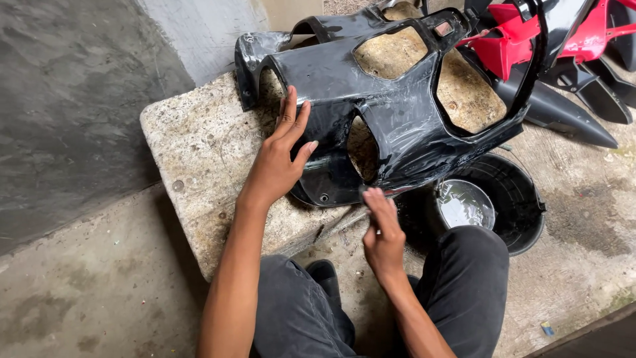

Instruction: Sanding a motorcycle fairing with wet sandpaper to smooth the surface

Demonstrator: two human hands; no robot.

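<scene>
A large glossy black plastic motorcycle body panel, wet and with several cut-out openings, lies on a rough concrete slab. My left hand rests flat on the panel's left side with fingers spread. At the panel's lower front edge, my right hand is closed, pinching something small and thin that I cannot make out. My knees in dark trousers are below the slab.
A black bucket holding water and a small metal bowl stands right of my knee. Red and black motorcycle fairing parts lie at the top right. A grey concrete wall runs along the left.
</scene>
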